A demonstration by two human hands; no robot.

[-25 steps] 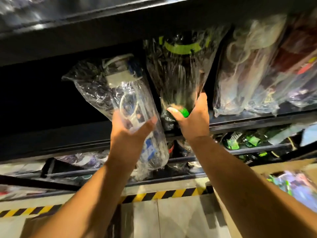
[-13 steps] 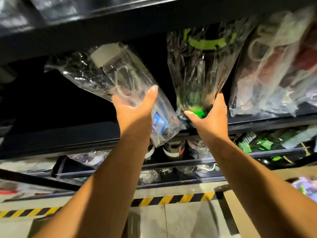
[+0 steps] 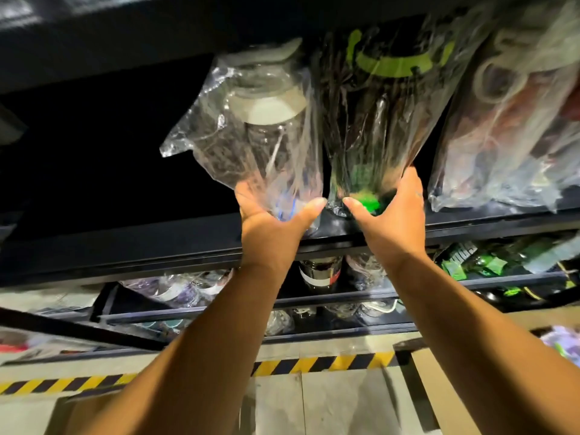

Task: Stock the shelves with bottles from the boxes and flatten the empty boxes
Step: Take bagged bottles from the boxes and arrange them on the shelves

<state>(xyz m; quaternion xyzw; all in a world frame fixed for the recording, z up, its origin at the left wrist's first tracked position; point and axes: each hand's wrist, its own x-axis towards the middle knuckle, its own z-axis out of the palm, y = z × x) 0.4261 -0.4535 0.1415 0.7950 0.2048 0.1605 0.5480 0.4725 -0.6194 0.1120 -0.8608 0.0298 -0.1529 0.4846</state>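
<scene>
Hands: 2, left hand point(image 3: 273, 222) and right hand point(image 3: 390, 221)
Bagged bottles in hand: 2, clear bottle point(image 3: 260, 136) and dark bottle point(image 3: 376, 120)
Other bagged bundles point(image 3: 508, 120) alongside: 1
Cardboard boxes point(image 3: 518, 320): 1
Lower-shelf bottles point(image 3: 320, 274): several, too blurred to count

Before you: clear bottle point(image 3: 266, 136), white lid point(image 3: 266, 109), blue print point(image 3: 292, 205) near base. Beside it, dark bottle point(image 3: 376, 120): lime-green strap point(image 3: 392, 62), bright green label point(image 3: 361, 178). Shelf rail point(image 3: 157, 246) black. Floor tape point(image 3: 323, 362) striped yellow-black. Cardboard box point(image 3: 533, 318) at your right, brown.
</scene>
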